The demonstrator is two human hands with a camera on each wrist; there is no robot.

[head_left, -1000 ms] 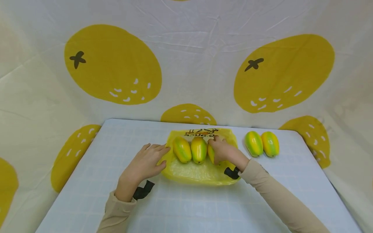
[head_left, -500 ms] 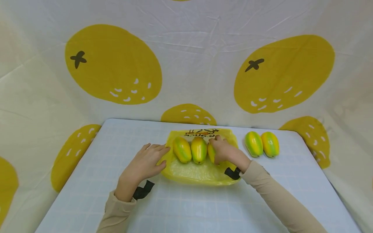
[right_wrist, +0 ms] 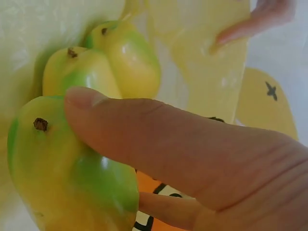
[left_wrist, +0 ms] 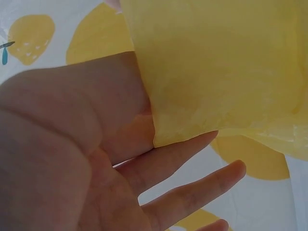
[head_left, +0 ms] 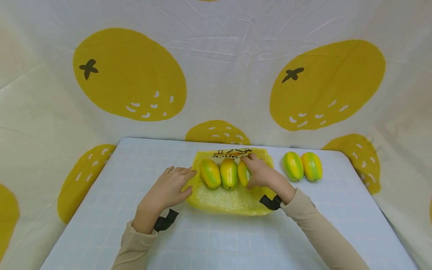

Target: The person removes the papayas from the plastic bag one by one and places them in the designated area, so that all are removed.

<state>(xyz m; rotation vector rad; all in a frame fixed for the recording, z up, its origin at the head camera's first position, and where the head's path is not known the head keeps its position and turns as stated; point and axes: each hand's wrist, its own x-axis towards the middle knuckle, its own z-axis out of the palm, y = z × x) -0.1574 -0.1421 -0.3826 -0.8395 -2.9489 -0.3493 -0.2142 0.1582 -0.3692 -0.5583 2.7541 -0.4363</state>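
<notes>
A yellow plastic bag (head_left: 222,204) lies flat on the table, with printing near its far end. Three yellow-green papayas, left (head_left: 210,173), middle (head_left: 229,174) and right (head_left: 243,173), rest on it side by side. My right hand (head_left: 261,173) holds the right one, fingertips at its far end; in the right wrist view the thumb (right_wrist: 120,120) presses its side. My left hand (head_left: 170,189) is at the bag's left edge, its fingers spread and nearly straight. In the left wrist view the bag hides part of its fingers (left_wrist: 192,192).
To the right of the bag, a pair of papayas, one (head_left: 293,166) beside the other (head_left: 312,166), lies on the pale checked table (head_left: 202,243). A cloth backdrop (head_left: 229,75) with large yellow fruit prints rises along the table's back edge and sides.
My right hand has shifted slightly right, uncovering more of the right papaya. My left hand and the two papayas beside the bag have stayed put.
</notes>
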